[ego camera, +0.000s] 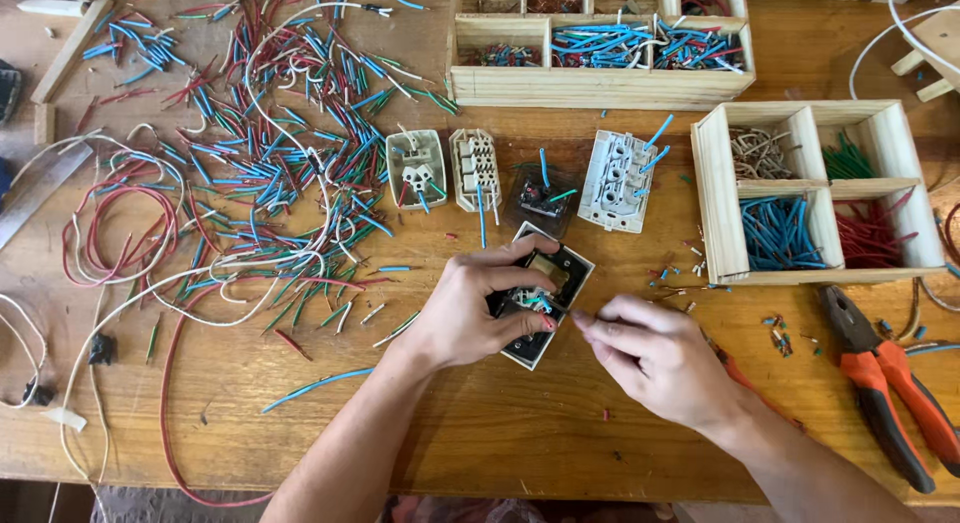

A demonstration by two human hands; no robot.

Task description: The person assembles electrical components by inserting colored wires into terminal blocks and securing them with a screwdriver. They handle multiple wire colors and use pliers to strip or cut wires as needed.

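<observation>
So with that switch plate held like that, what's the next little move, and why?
Probably ease the right hand a touch left, toward the wire ends on the switch plate. The left hand already grips the plate, and the pinched right fingertips sit just beside it.

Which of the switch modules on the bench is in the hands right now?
The black-framed module nearest the bench edge, gripped by the left hand; the other four lie untouched in a row behind it.

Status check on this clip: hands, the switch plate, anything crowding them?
Left hand grips dark switch plate on table. Right hand pinches at its wiring, orange tool under palm. Loose wire offcuts left, pliers right; neither blocking.
</observation>
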